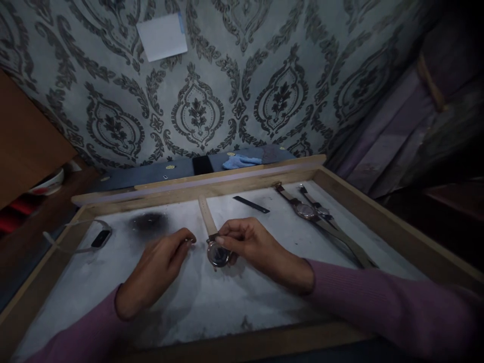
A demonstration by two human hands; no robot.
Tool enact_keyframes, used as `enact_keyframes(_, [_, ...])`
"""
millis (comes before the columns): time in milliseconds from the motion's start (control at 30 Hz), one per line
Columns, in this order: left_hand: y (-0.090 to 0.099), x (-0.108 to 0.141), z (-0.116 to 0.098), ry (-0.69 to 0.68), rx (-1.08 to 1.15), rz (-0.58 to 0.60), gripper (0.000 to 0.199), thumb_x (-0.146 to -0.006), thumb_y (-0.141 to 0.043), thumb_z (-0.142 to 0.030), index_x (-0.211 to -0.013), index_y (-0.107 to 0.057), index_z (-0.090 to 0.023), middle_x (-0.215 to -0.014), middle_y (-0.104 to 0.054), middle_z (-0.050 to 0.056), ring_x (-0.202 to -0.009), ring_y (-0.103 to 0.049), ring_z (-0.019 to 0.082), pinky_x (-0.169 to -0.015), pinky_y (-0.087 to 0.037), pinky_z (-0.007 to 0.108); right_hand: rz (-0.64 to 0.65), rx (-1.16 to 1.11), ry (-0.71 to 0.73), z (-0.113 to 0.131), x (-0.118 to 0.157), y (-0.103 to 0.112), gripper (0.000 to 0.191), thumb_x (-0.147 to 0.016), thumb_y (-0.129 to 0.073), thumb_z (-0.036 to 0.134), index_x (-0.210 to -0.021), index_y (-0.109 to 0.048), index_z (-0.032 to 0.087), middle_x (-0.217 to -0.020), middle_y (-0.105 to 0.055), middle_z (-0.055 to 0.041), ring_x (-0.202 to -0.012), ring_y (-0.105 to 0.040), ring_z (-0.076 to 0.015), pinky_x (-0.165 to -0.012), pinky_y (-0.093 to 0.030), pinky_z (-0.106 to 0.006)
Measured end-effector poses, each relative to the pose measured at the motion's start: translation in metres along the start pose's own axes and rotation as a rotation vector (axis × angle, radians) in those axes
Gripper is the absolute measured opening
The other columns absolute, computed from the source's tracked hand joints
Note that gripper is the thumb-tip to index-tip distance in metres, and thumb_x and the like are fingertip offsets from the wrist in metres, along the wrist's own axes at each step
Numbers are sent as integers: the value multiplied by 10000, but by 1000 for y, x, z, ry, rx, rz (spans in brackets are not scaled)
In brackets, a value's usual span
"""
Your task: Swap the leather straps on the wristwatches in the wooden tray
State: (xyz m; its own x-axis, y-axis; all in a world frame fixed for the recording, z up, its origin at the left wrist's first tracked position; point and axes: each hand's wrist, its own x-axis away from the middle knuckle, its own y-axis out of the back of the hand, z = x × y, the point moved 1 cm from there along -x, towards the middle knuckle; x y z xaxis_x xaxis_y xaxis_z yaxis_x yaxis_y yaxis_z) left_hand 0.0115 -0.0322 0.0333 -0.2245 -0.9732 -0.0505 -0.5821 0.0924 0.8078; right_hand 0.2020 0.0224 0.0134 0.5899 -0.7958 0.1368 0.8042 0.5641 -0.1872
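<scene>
A round wristwatch (218, 254) is held low over the white work surface, its dial facing up. A pale strap (206, 216) runs from its upper end towards the back rail; at the lower end only the bare lugs show. My right hand (251, 242) grips the watch at its right edge, thumb across the top of the case by the strap joint. To the left of the watch, apart from it, my left hand (161, 264) is closed in a pinch. Something tiny glints between its thumb and forefinger, too small to name.
A raised wooden frame (378, 222) borders the surface. Two strapped watches (305, 210) lie at right, a dark flat strip (251, 204) behind my right hand, and a smartwatch (101, 238) at left near a dark smudge. A blue cloth (242, 161) lies beyond the back rail.
</scene>
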Motion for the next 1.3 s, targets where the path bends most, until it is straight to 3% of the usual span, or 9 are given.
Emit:
enact_keyframes(167, [-3, 1, 5, -57, -319, 10, 251, -943, -405, -220, -910, -652, -191, -821, -667, 58, -801, -578, 225, -712, -398, 319, 52, -14, 17, -1, 0, 1, 287, -706, -762, 380, -741, -637, 124, -624, -684, -12, -527, -618, -79, -466, -467, -165])
enact_keyframes(333, [2, -1, 1, -82, -354, -41, 243, -948, -421, -228, -908, -657, -189, -876, -647, 57, -859, -530, 242, -756, -364, 368, 49, 6, 4, 1, 0, -1, 318, -692, -762, 406, -740, -640, 117, -643, -689, -24, -538, -618, -88, -470, -461, -174])
enact_keyframes(433, [5, -3, -4, -77, -85, -87, 244, -951, -404, -258, -946, -634, -176, -878, -629, 52, -842, -531, 216, -748, -382, 352, 50, 17, -3, 3, 2, -3, 324, -688, -763, 410, -735, -636, 116, -638, -681, -24, -538, -611, -91, -478, -462, -182])
enact_keyframes(567, [-1, -8, -9, 77, 529, 102, 260, -913, -476, -383, -875, -599, -158, -772, -595, 23, -687, -534, 151, -555, -399, 237, 74, 55, -18, 4, 4, -6, 318, -677, -773, 404, -728, -640, 119, -647, -681, -28, -531, -597, -91, -478, -458, -188])
enact_keyframes(667, [-6, -12, -10, 142, 766, 162, 252, -852, -572, -391, -811, -601, -144, -698, -581, 3, -594, -513, 113, -479, -367, 192, 92, 79, -12, 3, 5, -9, 318, -675, -772, 412, -702, -640, 124, -621, -677, -18, -497, -571, -77, -467, -443, -180])
enact_keyframes(967, [-10, -12, -7, 186, 836, 134, 203, -801, -635, -321, -768, -653, -121, -649, -621, 11, -581, -562, 114, -549, -465, 224, 101, 73, -23, 3, 5, -12, 300, -668, -778, 389, -672, -618, 136, -574, -655, 2, -480, -572, -80, -462, -448, -186])
enact_keyframes(1300, [-7, -13, -11, 238, 835, 124, 205, -784, -661, -325, -795, -673, -120, -686, -662, 26, -607, -588, 127, -584, -478, 239, 80, 122, 19, 3, 7, -12, 266, -705, -756, 360, -679, -624, 131, -584, -643, 3, -487, -559, -79, -465, -449, -186])
